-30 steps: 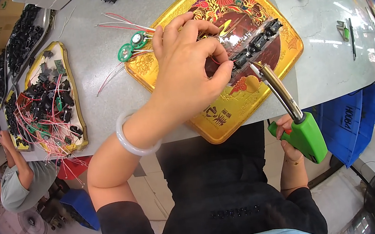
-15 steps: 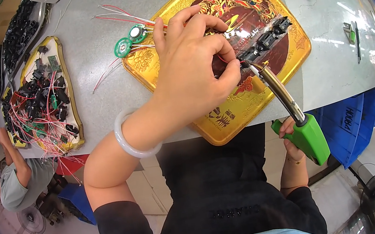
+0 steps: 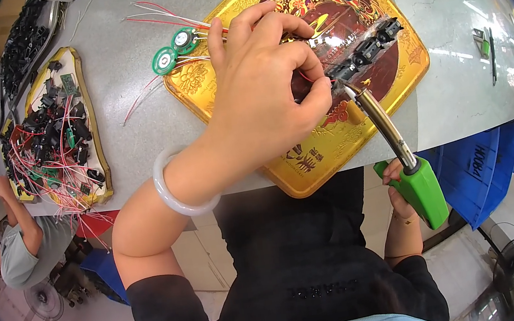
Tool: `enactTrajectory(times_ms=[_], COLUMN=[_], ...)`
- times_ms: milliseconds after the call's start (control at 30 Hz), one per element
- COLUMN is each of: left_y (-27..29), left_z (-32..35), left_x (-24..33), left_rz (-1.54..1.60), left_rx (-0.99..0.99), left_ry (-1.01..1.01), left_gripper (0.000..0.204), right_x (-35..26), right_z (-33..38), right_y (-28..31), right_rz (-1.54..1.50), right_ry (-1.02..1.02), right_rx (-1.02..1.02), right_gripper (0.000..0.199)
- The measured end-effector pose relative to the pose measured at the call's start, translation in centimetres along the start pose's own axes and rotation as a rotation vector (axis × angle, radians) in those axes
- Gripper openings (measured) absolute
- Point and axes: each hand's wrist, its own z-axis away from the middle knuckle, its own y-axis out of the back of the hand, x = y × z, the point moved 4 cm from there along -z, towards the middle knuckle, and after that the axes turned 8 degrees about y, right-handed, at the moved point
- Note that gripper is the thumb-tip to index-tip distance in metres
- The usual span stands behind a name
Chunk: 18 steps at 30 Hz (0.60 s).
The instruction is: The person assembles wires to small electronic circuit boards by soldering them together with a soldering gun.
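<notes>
My left hand [image 3: 270, 82] is over a gold decorated tin lid [image 3: 301, 184], with thumb and index finger pinched on a thin red wire [image 3: 304, 76] beside a row of black plastic parts [image 3: 367, 51]. Those parts stand in a line across the lid's dark middle. My right hand [image 3: 397, 191] grips the green handle of a soldering iron [image 3: 424, 191]. Its tip points up and left, close to my left thumb and the nearest black part; whether it touches cannot be told. Two small round green speakers [image 3: 164, 61] with red and white wires lie at the lid's left edge.
A yellow-edged tray [image 3: 104, 173] at left holds black parts, circuit boards and tangled wires. More black parts [image 3: 26, 54] are heaped behind it. Blue crates [image 3: 473, 172] stand below the table at right. Another person [image 3: 36, 242] sits at far left.
My hands keep their hold, and the iron's tip stays by the black part. The lid, speakers and tray appear shifted only slightly in the picture.
</notes>
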Motion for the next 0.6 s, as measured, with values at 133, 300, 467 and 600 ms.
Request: enactTrajectory(times_ms=[133,300,467,600], left_y=[-0.1,-0.3,-0.1,0.0], left_z=[-0.1,-0.1,-0.2,-0.1], left_x=[0.0,-0.3,-0.1,-0.1], left_rz=[0.004,0.03,0.008,0.013], left_rx=[0.008,0.028,0.003,0.004], left_ry=[-0.014,-0.02,-0.008,-0.009], left_gripper=[0.007,0.009,0.007,0.007], right_x=[-0.1,0.1,0.6,1.2], right_z=[0.1,0.5,0.9,1.7], right_y=[0.0,-0.7,-1.0,-1.6], right_rz=[0.122,0.065,0.03,-0.04], right_ry=[0.015,-0.031,-0.036,-0.065], right_rx=[0.02,0.017,0.03,0.083], right_gripper=[0.012,0.011,0.011,0.015])
